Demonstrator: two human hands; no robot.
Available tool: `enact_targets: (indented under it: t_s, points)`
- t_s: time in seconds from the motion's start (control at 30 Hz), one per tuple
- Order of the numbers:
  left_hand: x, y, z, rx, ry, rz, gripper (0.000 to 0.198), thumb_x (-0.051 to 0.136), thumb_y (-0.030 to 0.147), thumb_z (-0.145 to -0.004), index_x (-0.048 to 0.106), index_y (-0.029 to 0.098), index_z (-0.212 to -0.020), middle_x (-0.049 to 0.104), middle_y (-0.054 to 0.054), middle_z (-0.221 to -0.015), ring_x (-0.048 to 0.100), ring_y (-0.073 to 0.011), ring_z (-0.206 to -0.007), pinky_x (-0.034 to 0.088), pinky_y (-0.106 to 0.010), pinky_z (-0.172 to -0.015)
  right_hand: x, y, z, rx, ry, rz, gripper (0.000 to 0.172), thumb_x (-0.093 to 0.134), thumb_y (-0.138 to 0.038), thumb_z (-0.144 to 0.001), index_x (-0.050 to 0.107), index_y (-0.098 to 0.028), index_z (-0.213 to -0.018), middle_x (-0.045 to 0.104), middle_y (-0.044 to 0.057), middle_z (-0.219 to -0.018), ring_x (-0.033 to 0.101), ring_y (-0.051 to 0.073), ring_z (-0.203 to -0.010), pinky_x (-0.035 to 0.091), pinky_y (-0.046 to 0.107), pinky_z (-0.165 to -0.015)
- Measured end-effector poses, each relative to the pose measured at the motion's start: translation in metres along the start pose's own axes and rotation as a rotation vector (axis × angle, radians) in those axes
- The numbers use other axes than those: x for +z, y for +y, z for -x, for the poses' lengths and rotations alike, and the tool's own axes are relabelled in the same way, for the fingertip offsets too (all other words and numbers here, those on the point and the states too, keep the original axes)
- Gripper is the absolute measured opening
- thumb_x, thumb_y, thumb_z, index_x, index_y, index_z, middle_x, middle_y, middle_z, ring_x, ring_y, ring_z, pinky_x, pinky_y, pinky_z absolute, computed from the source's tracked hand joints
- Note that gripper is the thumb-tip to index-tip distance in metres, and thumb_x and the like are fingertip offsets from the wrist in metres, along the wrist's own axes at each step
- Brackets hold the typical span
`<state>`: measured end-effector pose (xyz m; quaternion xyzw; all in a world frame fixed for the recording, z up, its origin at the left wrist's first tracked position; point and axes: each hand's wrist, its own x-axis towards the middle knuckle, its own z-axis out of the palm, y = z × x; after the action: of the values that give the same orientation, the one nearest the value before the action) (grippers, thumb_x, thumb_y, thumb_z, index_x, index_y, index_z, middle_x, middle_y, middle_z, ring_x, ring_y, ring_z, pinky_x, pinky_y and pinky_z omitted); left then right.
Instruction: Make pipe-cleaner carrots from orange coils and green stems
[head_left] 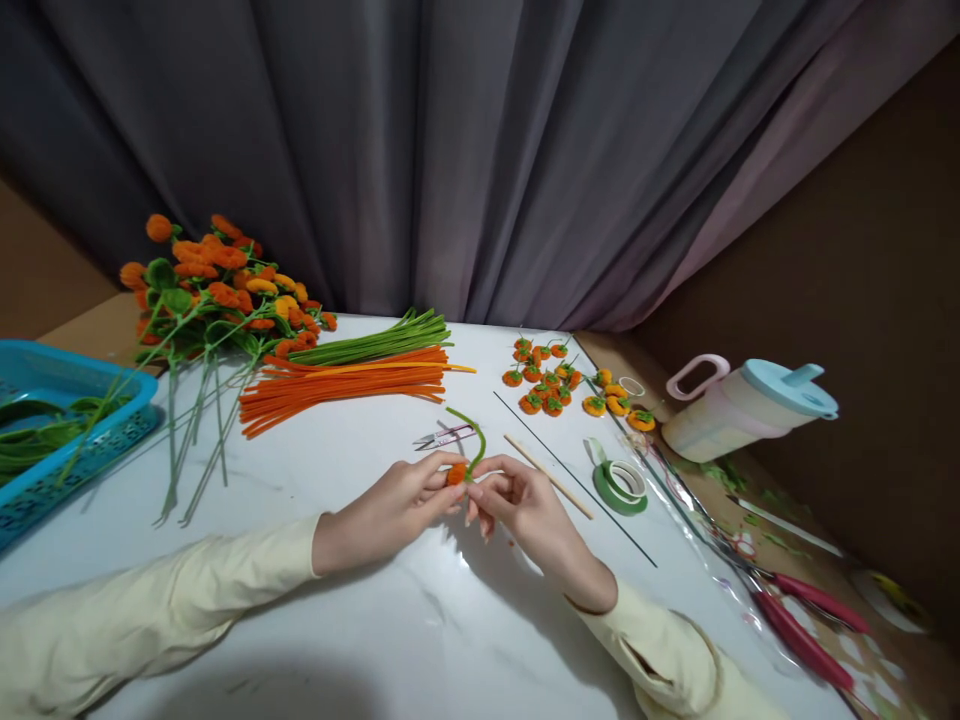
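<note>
My left hand (394,510) and my right hand (525,505) meet over the white table (420,620), fingertips pinched together on a small orange fuzzy ball (457,473). A green pipe cleaner (474,438) curves up and back from the ball between the two hands. Small silver snips (444,436) lie just behind my fingers. A thin wooden stick (547,476) lies right of my right hand.
Bundles of orange and green pipe cleaners (352,375) lie at the back. Finished orange flowers on stems (214,300) lie at the left beside a blue basket (67,430). Several small orange balls (559,385), green tape rolls (621,485), a pitcher (739,410) and red-handled pliers (802,620) are at the right.
</note>
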<state>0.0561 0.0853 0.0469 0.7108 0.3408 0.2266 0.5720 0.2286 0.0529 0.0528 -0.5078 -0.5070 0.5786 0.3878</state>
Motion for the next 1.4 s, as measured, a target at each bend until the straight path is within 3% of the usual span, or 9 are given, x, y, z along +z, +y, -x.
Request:
enact_targets:
  t_s: [0.13,0.3,0.5,0.73,0.87,1.0,1.2,1.27,1.4]
  points:
    - [0.003,0.001,0.000,-0.056,-0.020,0.182,0.036,0.045,0.034,-0.089,0.053,0.013,-0.117,0.065,-0.007,-0.100,0.062,-0.0166,-0.094,0.049,-0.032,-0.089,0.001,0.009,0.001,-0.159,0.033,0.189,0.018,0.055,-0.035,-0.082,0.051,-0.017,-0.086,0.055,-0.004,-0.054,0.043,0.008,-0.045,0.036,0.021,-0.047]
    - [0.004,-0.010,-0.003,-0.146,-0.076,0.421,0.036,0.055,0.038,-0.085,0.059,0.014,-0.112,0.065,-0.006,-0.104,0.061,-0.0171,-0.098,0.047,-0.036,-0.095,0.002,0.017,0.008,-0.258,0.031,0.421,0.009,0.048,-0.026,-0.086,0.051,-0.018,-0.084,0.057,-0.002,-0.058,0.046,0.010,-0.050,0.036,0.021,-0.050]
    - [0.003,-0.030,-0.010,-0.240,-0.044,0.623,0.042,0.068,0.039,-0.076,0.054,0.016,-0.108,0.068,-0.006,-0.091,0.066,-0.0187,-0.090,0.048,-0.038,-0.091,-0.011,0.023,0.009,-0.108,-0.069,0.134,0.030,0.044,-0.042,-0.090,0.052,-0.017,-0.103,0.060,0.000,-0.066,0.052,0.010,-0.051,0.043,0.022,-0.049]
    - [0.002,-0.032,-0.011,-0.309,-0.081,0.563,0.048,0.068,0.042,-0.075,0.054,0.014,-0.113,0.069,-0.010,-0.093,0.068,-0.0223,-0.086,0.054,-0.037,-0.078,-0.018,0.029,0.009,-0.500,0.037,0.490,0.016,0.055,-0.024,-0.087,0.063,-0.018,-0.100,0.060,0.006,-0.088,0.054,0.013,-0.071,0.044,0.024,-0.061]
    - [0.006,-0.029,-0.008,-0.270,-0.127,0.483,0.048,0.067,0.042,-0.075,0.055,0.013,-0.112,0.069,-0.011,-0.091,0.068,-0.0230,-0.087,0.054,-0.037,-0.079,-0.011,0.032,0.010,-0.542,0.030,0.485,0.017,0.046,-0.020,-0.092,0.062,-0.017,-0.088,0.062,0.006,-0.083,0.057,0.013,-0.074,0.045,0.024,-0.067]
    - [0.008,-0.029,-0.005,-0.245,-0.179,0.392,0.041,0.065,0.040,-0.077,0.058,0.010,-0.105,0.068,-0.010,-0.085,0.068,-0.0233,-0.085,0.054,-0.036,-0.075,-0.006,0.035,0.010,-0.531,0.069,0.547,0.021,0.046,-0.021,-0.092,0.059,-0.016,-0.076,0.056,0.002,-0.070,0.051,0.012,-0.062,0.041,0.024,-0.059]
    - [0.001,-0.029,-0.008,-0.268,-0.192,0.526,0.038,0.067,0.038,-0.076,0.058,0.012,-0.102,0.068,-0.012,-0.093,0.069,-0.0261,-0.085,0.054,-0.035,-0.071,-0.011,0.037,0.011,-0.741,0.200,0.598,0.012,0.047,-0.015,-0.090,0.058,-0.018,-0.093,0.056,0.007,-0.088,0.054,0.014,-0.073,0.045,0.025,-0.060]
    - [-0.001,-0.029,-0.009,-0.286,-0.177,0.593,0.038,0.071,0.035,-0.073,0.058,0.014,-0.102,0.068,-0.012,-0.096,0.068,-0.0265,-0.089,0.053,-0.035,-0.074,-0.014,0.037,0.011,-0.794,0.233,0.593,0.010,0.049,-0.013,-0.088,0.056,-0.018,-0.092,0.056,0.006,-0.085,0.053,0.014,-0.069,0.045,0.025,-0.058]
    - [-0.001,-0.031,-0.011,-0.284,-0.130,0.680,0.037,0.073,0.030,-0.072,0.057,0.014,-0.101,0.070,-0.008,-0.091,0.067,-0.0225,-0.089,0.051,-0.037,-0.085,-0.014,0.040,0.010,-0.856,0.137,0.664,0.009,0.053,-0.012,-0.086,0.054,-0.019,-0.092,0.058,0.005,-0.082,0.055,0.015,-0.074,0.046,0.026,-0.062]
